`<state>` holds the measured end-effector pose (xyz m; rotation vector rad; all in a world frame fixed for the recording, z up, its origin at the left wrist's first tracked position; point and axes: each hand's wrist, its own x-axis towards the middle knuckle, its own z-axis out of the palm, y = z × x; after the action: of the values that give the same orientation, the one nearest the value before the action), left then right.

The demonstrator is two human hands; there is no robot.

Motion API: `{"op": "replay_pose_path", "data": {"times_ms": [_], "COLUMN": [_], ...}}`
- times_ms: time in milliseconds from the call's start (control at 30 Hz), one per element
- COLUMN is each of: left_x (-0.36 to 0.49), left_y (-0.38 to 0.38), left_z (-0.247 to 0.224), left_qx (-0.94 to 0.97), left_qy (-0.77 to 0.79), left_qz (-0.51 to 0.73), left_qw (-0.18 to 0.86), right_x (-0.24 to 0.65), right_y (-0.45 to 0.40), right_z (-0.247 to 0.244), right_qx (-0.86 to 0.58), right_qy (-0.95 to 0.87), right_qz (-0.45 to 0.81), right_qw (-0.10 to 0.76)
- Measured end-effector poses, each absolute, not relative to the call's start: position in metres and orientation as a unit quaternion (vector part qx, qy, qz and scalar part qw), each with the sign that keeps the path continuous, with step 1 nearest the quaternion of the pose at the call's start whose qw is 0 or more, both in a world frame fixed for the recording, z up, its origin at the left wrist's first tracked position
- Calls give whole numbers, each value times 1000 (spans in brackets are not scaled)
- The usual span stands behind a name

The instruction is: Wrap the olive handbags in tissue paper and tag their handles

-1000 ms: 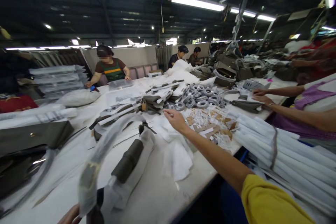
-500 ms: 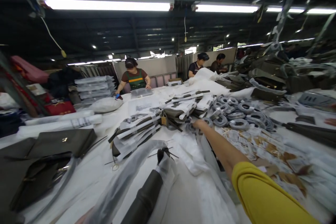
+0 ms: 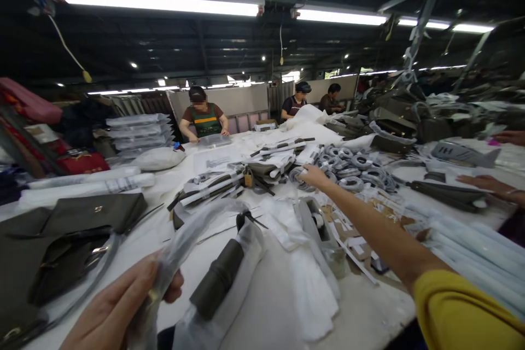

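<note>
My left hand [image 3: 127, 290] is closed round a strap in clear plastic wrap [image 3: 180, 235], which arches up towards the middle. Below that arch lies a dark olive bag part [image 3: 219, 276], partly inside thin wrapping. Farther off, my right hand [image 3: 316, 178] reaches out to the near left side of a heap of wrapped coils. Its fingers are closed on the rim of one grey coil [image 3: 298, 178], with the fingertips partly hidden. More grey coils [image 3: 350, 183] lie just to the right of this hand. Left of it are stacked olive pieces with white wrapping [image 3: 268, 167].
An olive bag [image 3: 96, 213] lies at the left. White tissue sheets [image 3: 309, 290] and a grey bin [image 3: 315, 224] occupy the middle front. Wrapped rolls [image 3: 455, 257] are at the right, near another person's hand [image 3: 478, 181]. People [image 3: 205, 117] work across the table.
My left hand has risen into view with the wrapped strap. My right hand is at a coil on the heap's edge, its fingers now clearer. The view has shifted slightly.
</note>
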<state>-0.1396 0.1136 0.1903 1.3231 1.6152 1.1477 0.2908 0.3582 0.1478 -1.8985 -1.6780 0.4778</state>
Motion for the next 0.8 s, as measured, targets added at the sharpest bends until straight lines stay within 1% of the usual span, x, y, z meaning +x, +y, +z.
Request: {"op": "replay_pose_path", "data": {"times_ms": [67, 100, 167, 233, 300, 400, 567, 800], "left_x": [-131, -126, -118, -113, -110, -107, -95, -90], "left_y": [95, 88, 81, 81, 84, 87, 85, 90], "left_z": [210, 218, 231, 238, 239, 239, 240, 235], "left_qx": [535, 543, 545, 533, 525, 539, 599, 640], "left_qy": [609, 593, 568, 559, 564, 567, 540, 513], "left_qz": [446, 437, 429, 439, 444, 440, 440, 467], "left_qw": [380, 403, 443, 460, 457, 442, 395, 330], "right_x": [282, 276, 260, 239, 214, 166, 94, 57], "right_y": [325, 307, 266, 223, 185, 144, 119, 98], "right_z": [163, 170, 179, 183, 182, 175, 170, 193], "right_qx": [-667, -634, -532, -405, -318, -285, -261, -109], "right_qy": [-641, -643, -613, -539, -482, -456, -395, -402], "right_qz": [240, 297, 461, 629, 722, 744, 723, 693], "right_qw": [295, 312, 358, 387, 382, 398, 503, 588]}}
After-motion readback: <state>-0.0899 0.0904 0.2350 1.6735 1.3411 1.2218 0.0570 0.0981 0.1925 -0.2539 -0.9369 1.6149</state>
